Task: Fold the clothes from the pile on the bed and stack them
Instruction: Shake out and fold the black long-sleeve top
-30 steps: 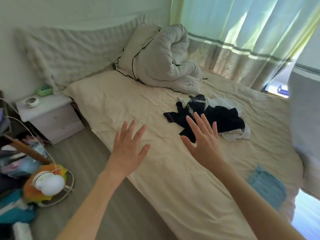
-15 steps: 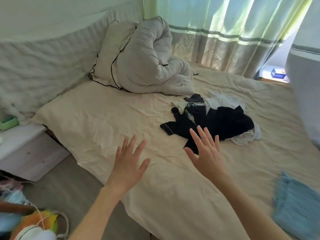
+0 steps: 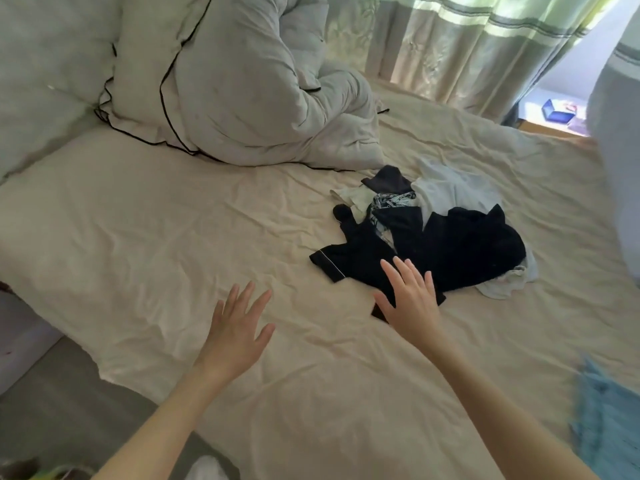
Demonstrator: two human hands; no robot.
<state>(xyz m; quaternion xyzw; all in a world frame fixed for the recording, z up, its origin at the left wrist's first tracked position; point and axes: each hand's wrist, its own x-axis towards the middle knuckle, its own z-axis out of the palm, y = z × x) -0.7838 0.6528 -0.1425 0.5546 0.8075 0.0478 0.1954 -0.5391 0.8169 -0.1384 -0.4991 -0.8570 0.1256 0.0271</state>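
Two bare forearms reach in from the near edge, over the bed (image 3: 138, 237), which is covered in a wrinkled cream sheet.

Left hand (image 3: 233, 337) — palm down, fingers (image 3: 258, 301) straight and spread apart, holding nothing. Only sheet lies ahead of these fingers; whether the hand touches the sheet or hangs above it cannot be told.

Right hand (image 3: 412, 303) — also flat, fingers (image 3: 391, 275) straight and slightly fanned, gripping nothing. It overlaps the near edge of the pile of clothes (image 3: 450, 244): dark cloth shows on both sides of the hand, at the thumb and beyond the little finger. Contact or hover cannot be told.

The pile spreads from the right fingertips away and to the right. Nearest them a dark garment with thin white piping at one hem (image 3: 329, 265); past that a patterned blue-white piece (image 3: 391, 202); farther right pale white cloth (image 3: 450, 192) under and behind the dark mass. All loose, crumpled, unfolded.

Right of the right forearm, at the frame's edge, a blurred light-blue cloth (image 3: 609, 427) lies on the sheet, well apart from the pile.

Beyond the pile, a bunched grey duvet (image 3: 242, 98) with black piping. Farthest — green-striped curtains (image 3: 467, 46).
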